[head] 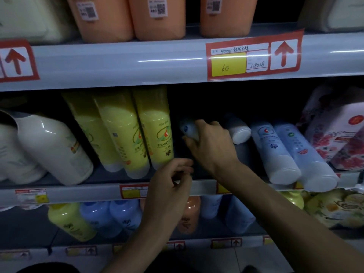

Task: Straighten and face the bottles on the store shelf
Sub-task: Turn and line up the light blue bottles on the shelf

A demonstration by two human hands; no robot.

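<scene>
A person's right grip is reaching deep into the dark gap of the middle shelf, wrist bending and bare forearm stretching in from lower right. Its fingers and thumb are wrapping round the rounded end of a small pale-blue bottle sitting far back in that gap. The left grip is hovering at the shelf's front lip, fingers curling inward just beside the base of the nearest of three yellow bottles; blur is making it impossible to tell whether it is clasping anything. The yellow bottles are glossy, smooth plastic cylinders with pale ends, standing pressed together left of the gap. Right of it, two taller blue bottles with flat white ends are crowding the shelf front. Overhead, a red-bordered price tag is curving along the grey rail beneath matte orange containers.
</scene>
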